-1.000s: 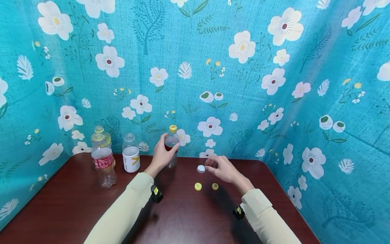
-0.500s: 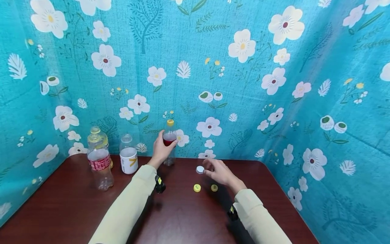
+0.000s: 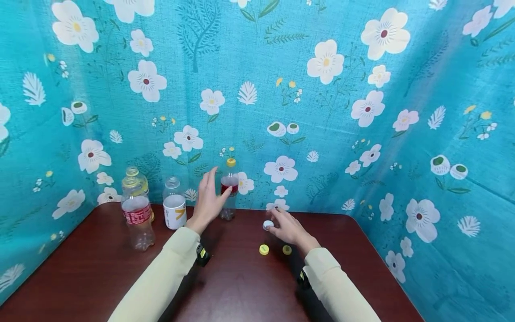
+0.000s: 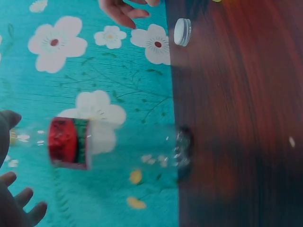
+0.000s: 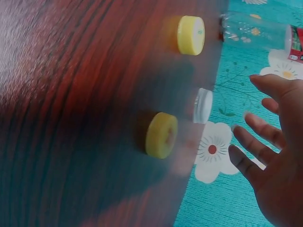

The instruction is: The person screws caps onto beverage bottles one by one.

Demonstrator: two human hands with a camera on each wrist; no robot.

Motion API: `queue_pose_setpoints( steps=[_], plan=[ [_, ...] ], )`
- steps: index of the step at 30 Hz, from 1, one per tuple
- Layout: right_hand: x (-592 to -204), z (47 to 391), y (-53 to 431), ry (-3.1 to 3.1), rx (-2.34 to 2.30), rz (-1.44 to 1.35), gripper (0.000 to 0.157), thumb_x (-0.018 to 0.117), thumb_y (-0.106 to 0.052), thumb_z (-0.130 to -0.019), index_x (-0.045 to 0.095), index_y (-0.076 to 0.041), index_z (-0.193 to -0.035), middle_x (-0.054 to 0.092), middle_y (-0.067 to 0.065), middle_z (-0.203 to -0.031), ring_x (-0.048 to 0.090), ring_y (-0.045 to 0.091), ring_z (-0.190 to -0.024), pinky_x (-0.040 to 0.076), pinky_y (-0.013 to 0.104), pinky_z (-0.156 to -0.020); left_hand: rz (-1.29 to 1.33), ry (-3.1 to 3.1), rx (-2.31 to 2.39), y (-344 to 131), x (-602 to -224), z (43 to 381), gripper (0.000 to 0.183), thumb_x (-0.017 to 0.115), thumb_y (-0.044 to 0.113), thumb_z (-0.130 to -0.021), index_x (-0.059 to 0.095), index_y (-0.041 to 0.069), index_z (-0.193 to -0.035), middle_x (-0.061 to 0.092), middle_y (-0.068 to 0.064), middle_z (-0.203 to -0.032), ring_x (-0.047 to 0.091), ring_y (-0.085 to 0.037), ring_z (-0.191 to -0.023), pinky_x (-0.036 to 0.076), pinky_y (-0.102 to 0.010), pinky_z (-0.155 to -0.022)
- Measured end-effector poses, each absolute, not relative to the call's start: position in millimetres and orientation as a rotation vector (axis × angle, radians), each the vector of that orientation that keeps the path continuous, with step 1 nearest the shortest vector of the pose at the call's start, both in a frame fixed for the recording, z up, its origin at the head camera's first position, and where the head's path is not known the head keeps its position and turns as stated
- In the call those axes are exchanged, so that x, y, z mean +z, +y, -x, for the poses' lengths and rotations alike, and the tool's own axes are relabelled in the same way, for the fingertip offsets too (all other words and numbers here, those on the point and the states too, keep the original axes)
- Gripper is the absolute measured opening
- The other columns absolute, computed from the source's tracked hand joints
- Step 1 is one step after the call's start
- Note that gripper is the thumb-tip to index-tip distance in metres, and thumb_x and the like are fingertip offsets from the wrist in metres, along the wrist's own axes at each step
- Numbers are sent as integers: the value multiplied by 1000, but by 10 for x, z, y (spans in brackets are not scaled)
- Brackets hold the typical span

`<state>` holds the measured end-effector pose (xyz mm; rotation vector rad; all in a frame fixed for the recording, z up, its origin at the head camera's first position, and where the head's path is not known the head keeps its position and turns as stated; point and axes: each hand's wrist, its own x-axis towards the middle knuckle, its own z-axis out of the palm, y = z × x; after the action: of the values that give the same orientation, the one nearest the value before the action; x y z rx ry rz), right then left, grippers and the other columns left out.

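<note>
A clear plastic bottle with a red label (image 3: pixel 230 184) and a yellow cap stands upright near the table's back edge. Just left of it, my left hand (image 3: pixel 207 201) has its fingers spread. The left wrist view shows a gap between those fingers and the bottle (image 4: pixel 128 144). Behind a white cap (image 3: pixel 268 225), my right hand (image 3: pixel 290 228) hovers with loosely bent fingers. In the right wrist view the fingertips are apart from the white cap (image 5: pixel 203 106). Two yellow caps (image 3: pixel 263 249) (image 5: pixel 162 135) lie on the table nearer me.
At the back left stand an uncapped clear bottle with a red-pink label (image 3: pixel 137 215), another bottle with yellow parts (image 3: pixel 142 181) behind it, and an uncapped bottle with a white label (image 3: pixel 175 212). A flowered blue cloth (image 3: pixel 249 125) hangs around the dark wooden table (image 3: pixel 237 281).
My left hand has let go of the red-labelled bottle and drawn back to its left. The bottle now stands by itself. My right hand has shifted slightly left, close to the white cap.
</note>
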<state>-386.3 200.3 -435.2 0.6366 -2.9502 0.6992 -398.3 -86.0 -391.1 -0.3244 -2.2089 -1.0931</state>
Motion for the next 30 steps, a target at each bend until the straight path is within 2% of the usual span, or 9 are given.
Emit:
queue_pose_setpoints(
  steps=[3,7,11,14,19,25,30],
  plan=[
    [-4427,3887,2037,-2950,602,-630,50,74,-28,-95,55,-19,-141,56,13,-138,57,29,-121,53,54,-95,258,-2159,-942,-942,-3885,3784,79,82,28,-88,41,9,-153,48,-17,-148,45,-38,-133,39,-58,-108],
    [-4510,3932,2070,-2930,435,-651,60,75,-30,-94,50,-18,-147,48,14,-147,51,31,-129,51,55,-98,166,-2112,-810,-1076,-3934,3589,89,88,30,-81,39,8,-153,45,-16,-150,37,-39,-140,30,-60,-112],
    [-4535,3982,2055,-2948,398,-668,65,76,-32,-94,47,-16,-150,45,17,-149,50,34,-129,50,56,-100,88,-2092,-777,-1234,-4031,3499,105,91,35,-77,30,9,-158,33,-18,-159,24,-41,-147,20,-64,-117],
    [-4524,4017,2015,-3010,467,-656,72,75,-33,-94,42,-15,-154,38,22,-156,44,40,-137,46,61,-103,36,-2089,-764,-1364,-4103,3498,116,92,39,-76,20,10,-162,22,-19,-165,15,-42,-151,14,-65,-119],
    [-4556,4092,1989,-3102,571,-607,82,76,-36,-93,33,-14,-160,23,26,-164,35,46,-145,41,66,-106,-26,-2096,-796,-1501,-4219,3569,127,94,39,-73,10,10,-164,11,-17,-169,12,-43,-152,13,-66,-119],
    [-4619,4155,1964,-3137,616,-640,81,76,-33,-93,34,-12,-159,26,26,-163,37,44,-144,39,63,-110,-121,-2102,-908,-1569,-4312,3661,129,93,39,-74,5,9,-164,10,-19,-168,13,-44,-151,15,-64,-119],
    [-4646,4167,1931,-3138,636,-699,74,75,-29,-94,40,-14,-157,39,24,-153,44,41,-135,41,61,-108,-254,-2098,-1129,-1597,-4366,3729,126,89,40,-79,0,13,-165,10,-19,-167,16,-42,-152,17,-61,-121]
  ],
)
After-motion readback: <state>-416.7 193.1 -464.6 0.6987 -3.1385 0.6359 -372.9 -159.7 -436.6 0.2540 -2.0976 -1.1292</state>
